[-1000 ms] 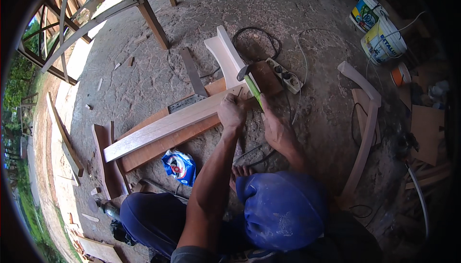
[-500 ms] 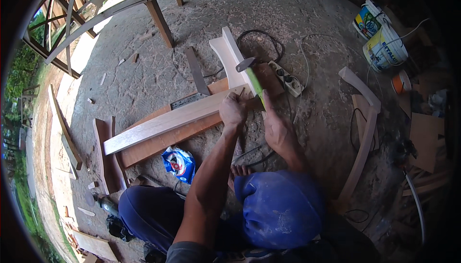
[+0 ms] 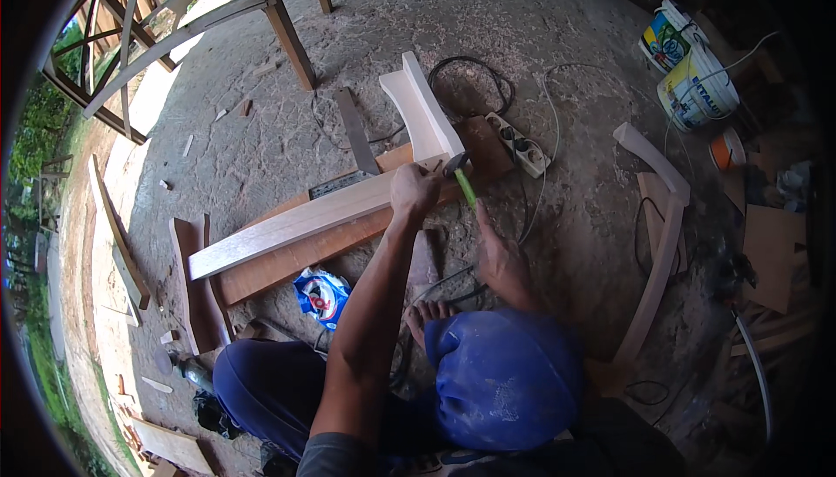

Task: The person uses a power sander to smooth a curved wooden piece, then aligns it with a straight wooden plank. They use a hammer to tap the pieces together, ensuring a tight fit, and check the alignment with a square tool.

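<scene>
My left hand [image 3: 414,193] presses fingers-down on the right end of a long pale plank [image 3: 296,223] that lies across a brown board [image 3: 287,266] on the floor. My right hand [image 3: 496,256] grips the green handle of a hammer [image 3: 466,184]. Its dark head is low beside my left hand, at the spot where the plank meets a pale curved wooden piece [image 3: 425,113]. Whether the head touches the wood is unclear.
A steel square [image 3: 353,135] lies behind the plank. A power strip [image 3: 521,144] with black cables sits to the right, paint buckets [image 3: 688,67] further right, a curved wooden part [image 3: 660,242] beside my knee [image 3: 501,381]. A blue packet [image 3: 320,296] and a wooden frame [image 3: 279,15] are left.
The hammer head has swung down from above the curved piece to beside my left hand. My left hand has stayed on the plank.
</scene>
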Available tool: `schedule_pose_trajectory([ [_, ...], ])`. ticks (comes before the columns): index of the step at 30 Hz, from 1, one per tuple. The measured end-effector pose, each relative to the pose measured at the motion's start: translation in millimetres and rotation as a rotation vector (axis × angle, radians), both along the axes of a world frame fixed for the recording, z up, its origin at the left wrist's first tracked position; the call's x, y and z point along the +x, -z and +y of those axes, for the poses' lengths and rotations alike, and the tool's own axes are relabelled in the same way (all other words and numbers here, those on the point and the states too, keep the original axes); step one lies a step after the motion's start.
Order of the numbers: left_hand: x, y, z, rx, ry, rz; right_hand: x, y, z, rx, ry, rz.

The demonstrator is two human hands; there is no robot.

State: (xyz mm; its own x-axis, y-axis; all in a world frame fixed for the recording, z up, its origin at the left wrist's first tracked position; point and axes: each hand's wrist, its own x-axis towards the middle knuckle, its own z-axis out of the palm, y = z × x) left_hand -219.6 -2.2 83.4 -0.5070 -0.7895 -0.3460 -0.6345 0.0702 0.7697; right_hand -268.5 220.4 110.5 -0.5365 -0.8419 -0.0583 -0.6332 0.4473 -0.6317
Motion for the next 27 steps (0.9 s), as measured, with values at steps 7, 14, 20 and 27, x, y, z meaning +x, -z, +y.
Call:
schedule_pose_trajectory([
  [7,-5.7,5.6,14.7,-0.355,0.043,0.080,-11.0,16.9,8.3,0.033,0.019,-0.018],
  [14,-5.8,-10.0,-28.1,-0.326,0.017,0.107,-14.4,30.5,8.6,-0.039,-0.030,-0.019],
  [20,25.4,30.4,-23.2,-0.514,0.173,0.283,-15.9,29.7,9.4,-0.108,-0.009,-0.051],
  [27,30.4,30.2,-10.4,-0.699,0.199,0.221,-10.3,12.2,9.8,-0.334,-0.003,0.079],
])
